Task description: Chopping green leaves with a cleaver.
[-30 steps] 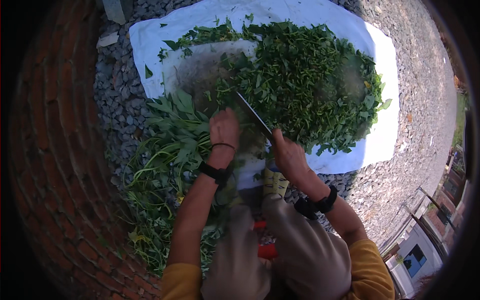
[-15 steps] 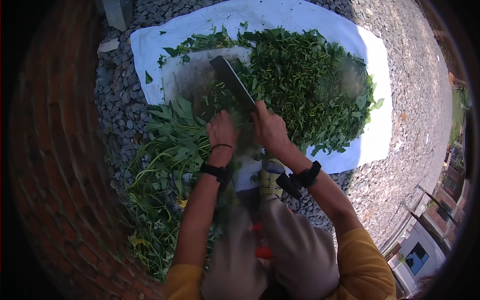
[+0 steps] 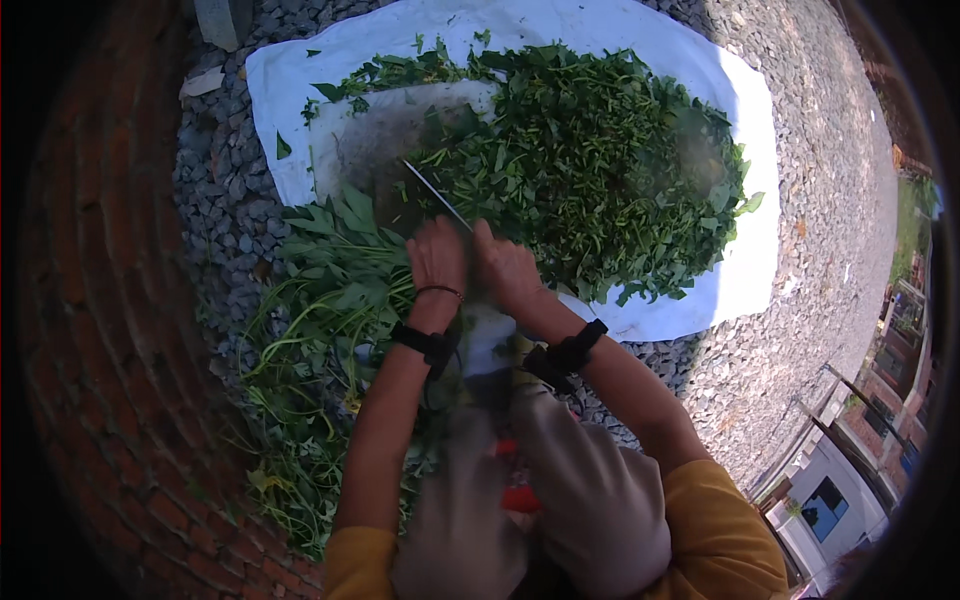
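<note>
My right hand (image 3: 507, 268) is closed round the handle of a broad-bladed knife (image 3: 436, 193). The blade points up and left, low over the chopping area, with its thin spine towards me. Close beside it, my left hand (image 3: 437, 262) is closed on a bunch of long leafy green stems (image 3: 345, 262), which trails off to the left and down. Beyond both hands is a worn, pale grey board (image 3: 370, 135) with cut bits on it. Chopped greens (image 3: 610, 170) form a wide heap right of the blade. My fingers partly hide the gripped stems.
A white sheet (image 3: 745, 250) lies under the board and heap, over grey gravel (image 3: 235, 190). More uncut stems (image 3: 300, 450) spread at lower left, beside a brick wall (image 3: 100, 300). My knees are close below my hands. A concrete block (image 3: 217, 22) stands at the top left.
My right hand has moved left and slightly down, closer to my left hand. The knife has come down and turned from showing its broad face to showing a thin edge.
</note>
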`<move>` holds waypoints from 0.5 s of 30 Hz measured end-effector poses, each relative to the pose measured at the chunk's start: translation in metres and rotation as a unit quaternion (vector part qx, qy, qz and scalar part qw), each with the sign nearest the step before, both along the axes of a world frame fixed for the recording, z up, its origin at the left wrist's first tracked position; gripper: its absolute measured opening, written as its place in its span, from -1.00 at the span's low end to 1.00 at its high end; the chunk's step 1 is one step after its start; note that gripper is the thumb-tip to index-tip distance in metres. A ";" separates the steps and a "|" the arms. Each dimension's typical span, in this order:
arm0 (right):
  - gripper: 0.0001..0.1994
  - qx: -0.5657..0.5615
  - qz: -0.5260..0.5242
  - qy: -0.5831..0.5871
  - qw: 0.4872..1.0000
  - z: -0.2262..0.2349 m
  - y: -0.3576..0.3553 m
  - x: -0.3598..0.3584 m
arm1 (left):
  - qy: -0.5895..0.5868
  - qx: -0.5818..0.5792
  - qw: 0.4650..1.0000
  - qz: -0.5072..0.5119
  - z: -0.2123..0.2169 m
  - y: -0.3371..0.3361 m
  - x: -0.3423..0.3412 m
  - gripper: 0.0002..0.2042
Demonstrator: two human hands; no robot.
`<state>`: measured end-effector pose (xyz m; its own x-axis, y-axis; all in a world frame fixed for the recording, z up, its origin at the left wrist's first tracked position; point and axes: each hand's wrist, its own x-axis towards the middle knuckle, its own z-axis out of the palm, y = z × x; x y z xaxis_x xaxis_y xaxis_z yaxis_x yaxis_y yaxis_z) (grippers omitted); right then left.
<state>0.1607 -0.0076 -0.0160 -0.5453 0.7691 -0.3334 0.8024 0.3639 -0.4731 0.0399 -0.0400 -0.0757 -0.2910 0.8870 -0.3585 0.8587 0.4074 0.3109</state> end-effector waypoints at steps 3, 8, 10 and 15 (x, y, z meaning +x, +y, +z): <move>-0.71 0.023 -0.013 -0.004 1.000 -0.015 -0.001 -0.014 | -0.021 0.027 0.999 0.000 0.010 0.000 0.000 -0.82; -0.78 0.061 -0.028 0.037 0.997 -0.023 -0.005 -0.011 | 0.069 0.127 0.988 0.054 0.049 -0.021 0.005 -0.18; -0.81 0.050 -0.028 0.018 0.998 -0.026 -0.004 -0.010 | 0.062 0.089 0.990 0.093 0.060 -0.031 0.009 -0.16; -0.79 0.065 -0.037 -0.002 0.997 -0.030 -0.003 -0.010 | 0.027 0.038 0.994 0.104 0.051 -0.041 -0.002 0.05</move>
